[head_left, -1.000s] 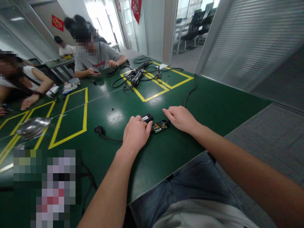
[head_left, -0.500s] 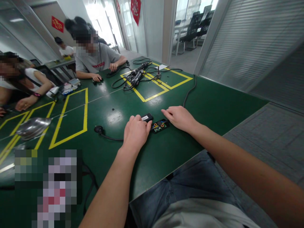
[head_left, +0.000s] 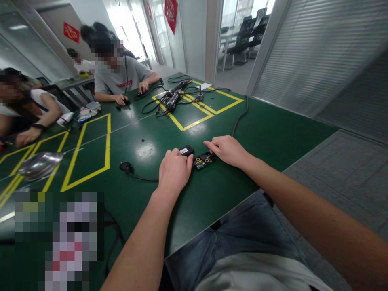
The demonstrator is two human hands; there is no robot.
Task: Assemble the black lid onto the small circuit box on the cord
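Observation:
My left hand curls round a black plastic cover with a white label. Its thumb lies at the left end of an open black casing, where a circuit board with ring-shaped coils shows. A black cord runs left from under this hand to a plug on the table. My right hand is closed at the casing's right end, index finger pointing left above it. What its fingers grip is hidden. Another black cord leads away behind that hand.
Two corded power tools lie on the green table among yellow tape outlines. A metal bowl stands left. A co-worker in a grey shirt handles a small dark object; another person sits far left. The table edge runs before my lap.
Both my hands stay at the casing, with hardly any shift. The co-worker in grey has lowered both hands to the table. The view has turned slightly.

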